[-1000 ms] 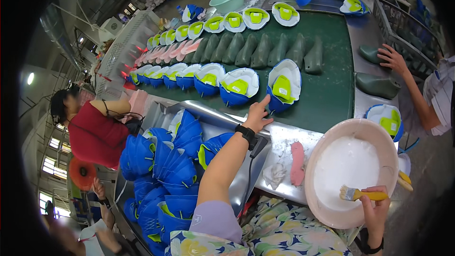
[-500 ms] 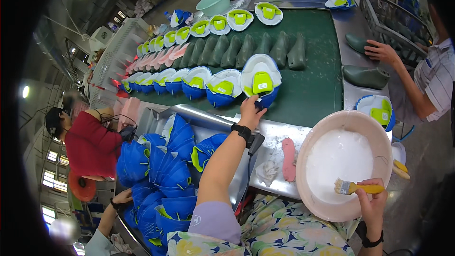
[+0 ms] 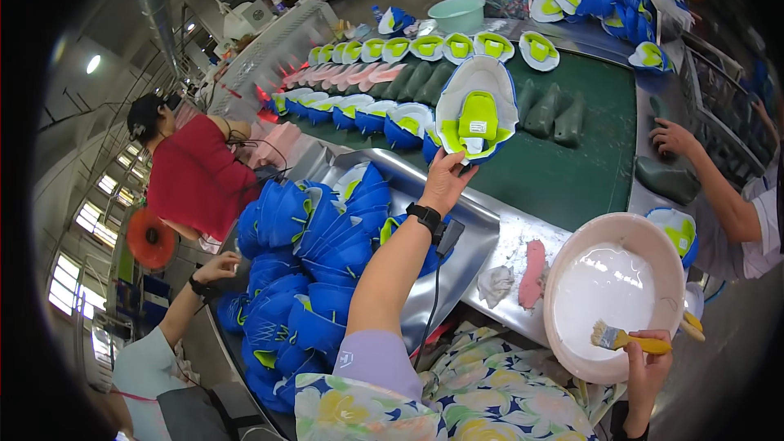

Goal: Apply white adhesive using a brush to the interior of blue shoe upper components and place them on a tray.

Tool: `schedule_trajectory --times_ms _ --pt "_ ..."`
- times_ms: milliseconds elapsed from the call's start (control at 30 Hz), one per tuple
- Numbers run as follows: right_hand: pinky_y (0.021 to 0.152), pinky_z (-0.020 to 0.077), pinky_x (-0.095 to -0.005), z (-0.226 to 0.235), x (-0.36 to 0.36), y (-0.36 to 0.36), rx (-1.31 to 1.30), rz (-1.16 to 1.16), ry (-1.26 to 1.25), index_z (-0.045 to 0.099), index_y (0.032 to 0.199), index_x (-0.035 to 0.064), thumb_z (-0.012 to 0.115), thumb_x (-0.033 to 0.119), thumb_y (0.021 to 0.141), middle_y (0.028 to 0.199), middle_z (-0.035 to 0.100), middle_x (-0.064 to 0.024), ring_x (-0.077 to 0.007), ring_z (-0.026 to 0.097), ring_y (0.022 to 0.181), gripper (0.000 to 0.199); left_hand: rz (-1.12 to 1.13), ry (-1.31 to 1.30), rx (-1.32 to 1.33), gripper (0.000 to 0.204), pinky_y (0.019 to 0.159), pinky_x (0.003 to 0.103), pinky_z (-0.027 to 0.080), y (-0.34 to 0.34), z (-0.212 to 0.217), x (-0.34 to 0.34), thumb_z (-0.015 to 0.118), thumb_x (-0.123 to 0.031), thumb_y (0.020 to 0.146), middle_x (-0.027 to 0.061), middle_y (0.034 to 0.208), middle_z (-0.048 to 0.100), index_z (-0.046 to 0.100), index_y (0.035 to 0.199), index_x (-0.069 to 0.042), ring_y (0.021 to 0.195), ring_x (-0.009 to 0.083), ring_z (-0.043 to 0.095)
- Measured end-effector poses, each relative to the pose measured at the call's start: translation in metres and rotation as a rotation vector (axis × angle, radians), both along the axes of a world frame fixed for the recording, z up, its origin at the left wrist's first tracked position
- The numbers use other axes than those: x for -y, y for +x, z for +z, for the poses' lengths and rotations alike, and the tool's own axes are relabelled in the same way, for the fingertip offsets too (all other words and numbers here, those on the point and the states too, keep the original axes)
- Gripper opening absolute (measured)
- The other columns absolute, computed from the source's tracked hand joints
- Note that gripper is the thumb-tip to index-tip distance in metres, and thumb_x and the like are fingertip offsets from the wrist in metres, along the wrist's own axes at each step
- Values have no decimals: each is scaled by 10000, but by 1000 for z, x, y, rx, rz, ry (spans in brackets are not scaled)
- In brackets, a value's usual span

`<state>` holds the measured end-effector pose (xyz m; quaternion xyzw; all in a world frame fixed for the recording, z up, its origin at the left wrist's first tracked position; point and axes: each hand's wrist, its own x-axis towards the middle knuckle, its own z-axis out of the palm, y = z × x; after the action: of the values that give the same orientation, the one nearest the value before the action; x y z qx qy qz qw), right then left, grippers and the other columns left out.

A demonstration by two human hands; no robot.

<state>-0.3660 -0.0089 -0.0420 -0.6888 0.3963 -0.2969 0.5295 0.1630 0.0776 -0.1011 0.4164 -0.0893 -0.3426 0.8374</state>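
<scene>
A shoe upper [image 3: 480, 83] with a white lining, a lime-green tongue and a blue outside is pinched at its near end by my left hand [image 3: 447, 184]. It stands raised over the green conveyor belt [image 3: 563, 180], hiding part of the rows behind. My right hand [image 3: 645, 371] is closed around the yellow handle of a flat paintbrush [image 3: 633, 343]. The brush's pale bristles hang over the white liquid [image 3: 600, 298] in a beige basin [image 3: 668, 273]. Beside my left forearm, blue shoe uppers [image 3: 314, 278] lie heaped in a metal tray [image 3: 469, 233].
Along the belt run rows of lined uppers [image 3: 410, 120], pink insoles [image 3: 343, 78] and dark green shoe lasts [image 3: 567, 121]. A pink strip [image 3: 533, 269] and crumpled tissue [image 3: 495, 284] lie left of the basin. A co-worker's hand [image 3: 674, 139] is at right, beside lasts; others work at left.
My left hand has lifted the upper off the belt, closer to me. The whole view has shifted, moving the scene rightward. My right hand still keeps the brush over the basin.
</scene>
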Motion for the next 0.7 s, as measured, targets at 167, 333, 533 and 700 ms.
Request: schedule_trajectory --times_ms 167,333,533,700 --pt "895 475 -289 4 -7 -8 56 -11 -11 612 1029 -21 682 -4 869 1039 613 -87 -160 607 973 176 -32 -4 -14 428 1078 545 439 -5 12 -10 692 -120 885 70 1250 581 534 1283 -125 1171 251 543" --pt "872 479 -280 14 -14 -7 17 -47 15 631 1021 -14 706 19 861 1011 631 -82 -148 611 935 180 -90 180 -40 375 1006 534 483 1 -11 -7 698 -247 905 86 1162 579 564 1219 -91 1095 261 563" --pt "848 470 -283 14 -13 -16 -43 -75 -10 645 984 -13 710 20 852 974 645 -79 -154 614 920 151 -88 531 -99 393 908 553 518 -6 -31 50 696 -306 890 86 1093 558 592 1198 -86 992 264 576" --pt "861 463 -289 5 -12 -13 -35 -110 20 640 988 -12 703 16 855 986 638 -77 -162 607 929 150 -132 654 29 477 962 535 492 15 -71 86 710 -354 900 93 1260 537 566 1272 -91 1129 301 547"
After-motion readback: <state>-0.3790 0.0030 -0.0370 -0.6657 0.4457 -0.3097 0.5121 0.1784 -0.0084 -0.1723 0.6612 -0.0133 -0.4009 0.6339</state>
